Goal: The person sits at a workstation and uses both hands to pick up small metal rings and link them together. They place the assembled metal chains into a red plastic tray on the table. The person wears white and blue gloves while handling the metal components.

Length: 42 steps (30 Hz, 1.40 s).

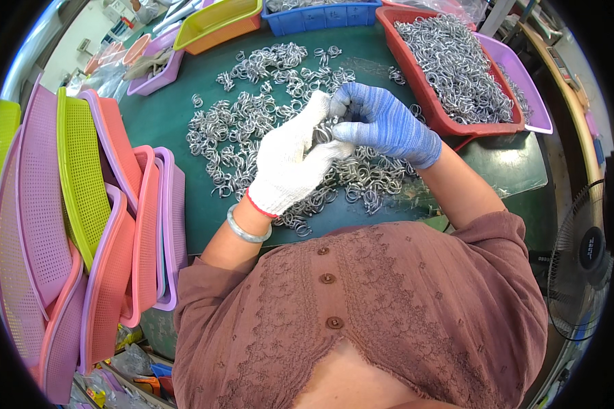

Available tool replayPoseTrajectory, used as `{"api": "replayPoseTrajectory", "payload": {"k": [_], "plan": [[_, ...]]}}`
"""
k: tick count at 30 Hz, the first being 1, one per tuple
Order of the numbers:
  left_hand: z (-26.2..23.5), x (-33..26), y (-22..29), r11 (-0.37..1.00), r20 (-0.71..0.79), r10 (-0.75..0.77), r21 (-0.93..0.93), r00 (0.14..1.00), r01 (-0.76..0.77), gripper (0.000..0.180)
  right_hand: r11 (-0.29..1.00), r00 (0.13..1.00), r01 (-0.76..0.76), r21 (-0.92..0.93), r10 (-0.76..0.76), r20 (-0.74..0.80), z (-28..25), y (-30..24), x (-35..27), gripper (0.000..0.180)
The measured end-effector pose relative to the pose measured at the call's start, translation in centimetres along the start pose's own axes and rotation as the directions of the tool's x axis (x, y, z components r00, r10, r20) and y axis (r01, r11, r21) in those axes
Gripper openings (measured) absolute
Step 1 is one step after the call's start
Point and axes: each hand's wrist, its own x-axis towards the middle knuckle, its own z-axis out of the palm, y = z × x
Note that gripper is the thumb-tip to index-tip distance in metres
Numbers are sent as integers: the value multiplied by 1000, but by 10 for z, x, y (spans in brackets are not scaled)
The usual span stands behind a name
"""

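Observation:
My left hand (290, 158), in a white knit glove with a red cuff edge, is closed with its thumb and fingers around small silvery metal rings (323, 131). From the right, my right hand (387, 124), in a blue glove, meets it and pinches at the same rings. The gloves hide much of what is held, so the exact number of rings cannot be told. Both hands are above a loose spread of similar metal rings (228, 140) on the green tabletop (153, 129).
A red basket (450, 125) heaped with rings stands at the right, a purple basket (540, 112) beside it. Blue (324, 19) and yellow-orange (218, 27) baskets line the back. Stacked empty plastic baskets (82, 177) crowd the left. A black fan (583, 255) stands at far right.

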Motion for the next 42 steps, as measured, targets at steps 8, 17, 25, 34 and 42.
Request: {"api": "replayPoseTrajectory", "payload": {"k": [8,17,25,34,42], "plan": [[-9,2,4,972,37,-15,234,999,5,38,991,991,129,-39,-130,-19,2,-5,-2,17],[-11,2,5,897,64,58,435,996,-80,46,997,992,72,29,-69,-106,6,2,-2,15],[-3,-5,-18,960,-83,177,232,981,-154,62,983,990,38,179,-12,-144,7,5,-2,14],[0,-9,-14,996,-139,86,-13,986,-89,44,994,994,10,105,2,-113,9,-2,-1,11],[-6,-7,-11,970,-94,236,90,967,-228,50,992,992,-63,-105,51,-116,8,2,3,11]]}}
